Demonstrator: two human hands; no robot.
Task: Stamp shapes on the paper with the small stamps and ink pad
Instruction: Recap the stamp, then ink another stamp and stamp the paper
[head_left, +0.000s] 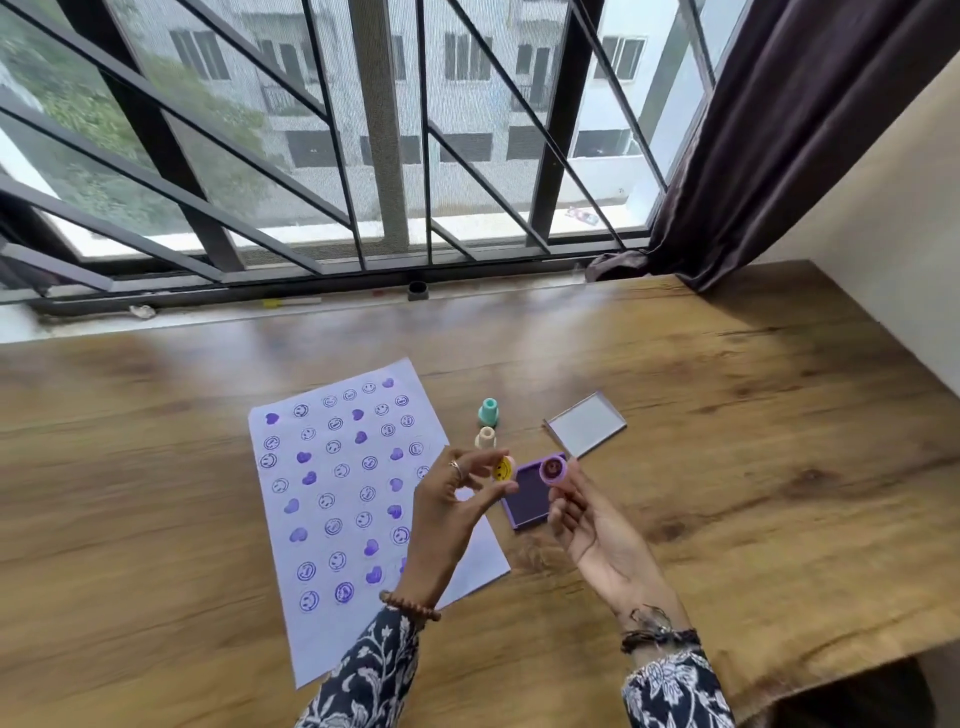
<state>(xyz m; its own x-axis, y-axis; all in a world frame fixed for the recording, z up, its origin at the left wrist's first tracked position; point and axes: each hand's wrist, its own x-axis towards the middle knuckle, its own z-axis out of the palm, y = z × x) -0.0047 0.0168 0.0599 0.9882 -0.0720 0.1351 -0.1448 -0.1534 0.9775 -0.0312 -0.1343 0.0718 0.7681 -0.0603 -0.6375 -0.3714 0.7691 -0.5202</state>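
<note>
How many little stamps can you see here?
4. A teal plastic stamp and a cream plastic stamp stand on the wooden table; the left hand holds a yellow smiley-topped stamp; the right hand holds a purple stamp. None seem hidden.

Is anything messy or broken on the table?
Nothing looks spilled or broken. The paper lies slanted on the table, and the ink pad is open with its lid set aside. Two stamps stand upright, and each hand holds a stamp piece.
</note>
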